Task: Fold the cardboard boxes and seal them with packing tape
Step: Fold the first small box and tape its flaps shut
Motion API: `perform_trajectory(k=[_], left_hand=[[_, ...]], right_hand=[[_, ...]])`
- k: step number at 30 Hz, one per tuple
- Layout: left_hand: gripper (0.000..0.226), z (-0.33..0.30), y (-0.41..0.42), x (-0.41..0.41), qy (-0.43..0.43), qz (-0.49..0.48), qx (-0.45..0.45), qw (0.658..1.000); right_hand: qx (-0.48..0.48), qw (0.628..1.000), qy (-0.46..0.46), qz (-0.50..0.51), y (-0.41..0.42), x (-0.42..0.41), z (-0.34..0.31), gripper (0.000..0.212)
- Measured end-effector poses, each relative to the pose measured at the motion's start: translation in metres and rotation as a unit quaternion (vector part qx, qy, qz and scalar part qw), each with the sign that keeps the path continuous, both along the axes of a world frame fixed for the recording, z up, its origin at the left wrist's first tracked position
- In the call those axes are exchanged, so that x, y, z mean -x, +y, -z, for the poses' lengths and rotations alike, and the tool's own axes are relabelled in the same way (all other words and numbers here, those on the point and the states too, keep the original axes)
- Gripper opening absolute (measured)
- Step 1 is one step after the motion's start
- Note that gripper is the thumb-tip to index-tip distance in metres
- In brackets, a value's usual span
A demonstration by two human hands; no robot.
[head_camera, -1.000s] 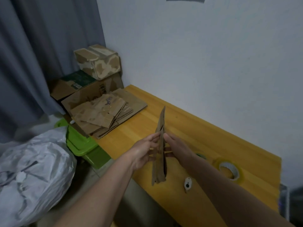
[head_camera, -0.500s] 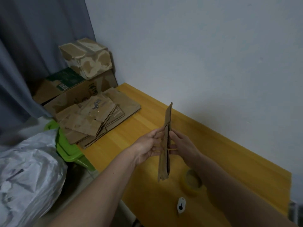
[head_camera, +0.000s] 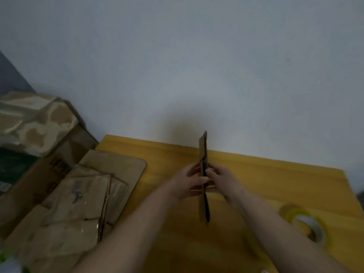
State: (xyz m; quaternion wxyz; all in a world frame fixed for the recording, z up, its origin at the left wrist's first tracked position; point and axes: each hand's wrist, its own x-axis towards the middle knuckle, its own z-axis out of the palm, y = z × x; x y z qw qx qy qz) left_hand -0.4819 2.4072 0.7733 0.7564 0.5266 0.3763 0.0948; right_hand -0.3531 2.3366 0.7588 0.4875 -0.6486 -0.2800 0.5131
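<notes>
left hand (head_camera: 190, 181): forearm reaching forward, fingers curled in a grip on the flattened cardboard box (head_camera: 203, 186) | right hand (head_camera: 221, 180): forearm reaching forward, fingers pinching the opposite face | hands facing, mid-air

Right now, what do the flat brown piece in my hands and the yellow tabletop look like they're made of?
The flat brown folded box looks like matte corrugated cardboard, thin and edge-on. The yellow tabletop seems to be smooth wood or laminate, with faint grain lines; blur leaves it open.

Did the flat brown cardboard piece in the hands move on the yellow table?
Cannot tell: the camera swung. The flat brown cardboard piece sits edge-on above the yellow table, as before.
</notes>
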Motion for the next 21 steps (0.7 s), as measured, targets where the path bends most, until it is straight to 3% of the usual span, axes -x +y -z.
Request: perform_trajectory(k=[5, 13, 19, 21], left_hand=[[0.042, 0.013, 0.041, 0.023, 0.009, 0.064, 0.001, 0.998], [0.069, 0.030, 0.056, 0.028, 0.118, 0.101, -0.056, 0.986], [0.043, 0.055, 0.052, 0.034, 0.249, 0.127, -0.135, 0.951], [0.038, 0.061, 0.059, 0.038, 0.287, 0.062, -0.207, 0.933]], right_hand=[[0.041, 0.994, 0.026, 0.094, 0.028, 0.037, 0.007, 0.031], [0.086, 0.978, -0.009, 0.190, 0.033, 0.056, 0.010, 0.020], [0.155, 0.962, -0.176, 0.143, 0.020, 0.053, 0.015, 0.026], [0.184, 0.944, -0.254, 0.099, 0.012, 0.046, 0.017, 0.029]])
